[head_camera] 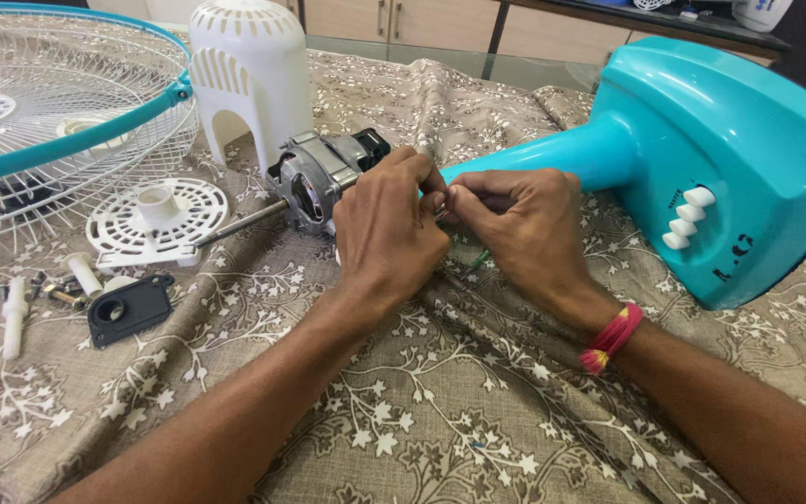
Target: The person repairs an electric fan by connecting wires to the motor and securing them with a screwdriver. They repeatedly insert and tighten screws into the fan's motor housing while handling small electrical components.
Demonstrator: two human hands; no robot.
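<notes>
A teal fan stand (729,159) lies on its side on the cloth, its neck pointing left. At the neck's end sits the bare metal fan motor (314,177) with its shaft sticking out to the left. My left hand (389,233) and my right hand (515,224) meet just right of the motor, fingertips pinched together on thin wires (445,210) there. A green wire end (478,259) shows under my right hand. What exactly the fingers hold is partly hidden.
A teal-rimmed wire fan guard (58,121) lies at the far left, a white motor cover (249,70) stands behind the motor. A white round plastic disc (156,219), a black plastic part (128,308), white pegs and screws (39,294) lie on the patterned tablecloth (440,401).
</notes>
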